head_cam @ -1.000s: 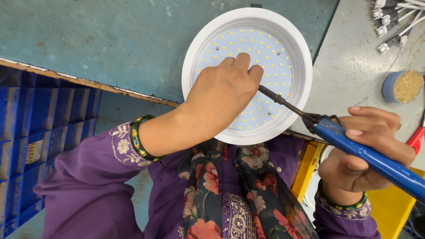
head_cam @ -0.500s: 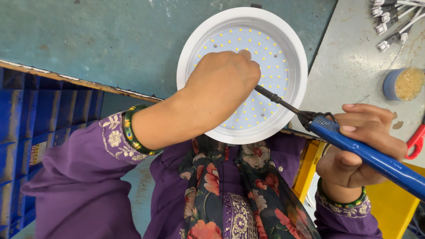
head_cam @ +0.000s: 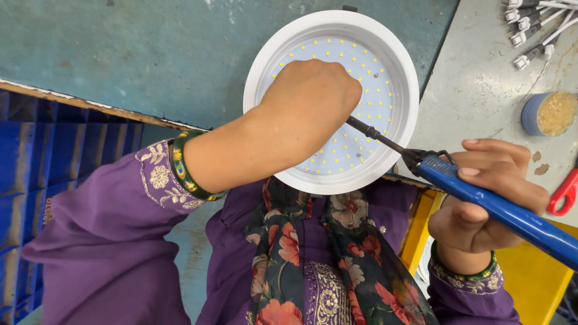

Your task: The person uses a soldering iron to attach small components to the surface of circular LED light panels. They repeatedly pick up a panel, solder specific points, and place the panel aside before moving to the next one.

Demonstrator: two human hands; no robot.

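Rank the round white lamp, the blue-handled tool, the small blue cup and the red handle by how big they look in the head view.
1. Lamp
2. Tool, though it sits nearer the camera and runs off frame
3. Cup
4. Red handle, partly cut off, so its rank against the cup is unsure

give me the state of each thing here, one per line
round white lamp: flat on the bench, face up, unlit
left hand: resting on the lamp's face
right hand: gripping the blue soldering iron
small blue pot: open, filled

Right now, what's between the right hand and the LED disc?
Head view: only the soldering iron's dark metal shaft spans from the right hand across the white rim onto the LED disc.
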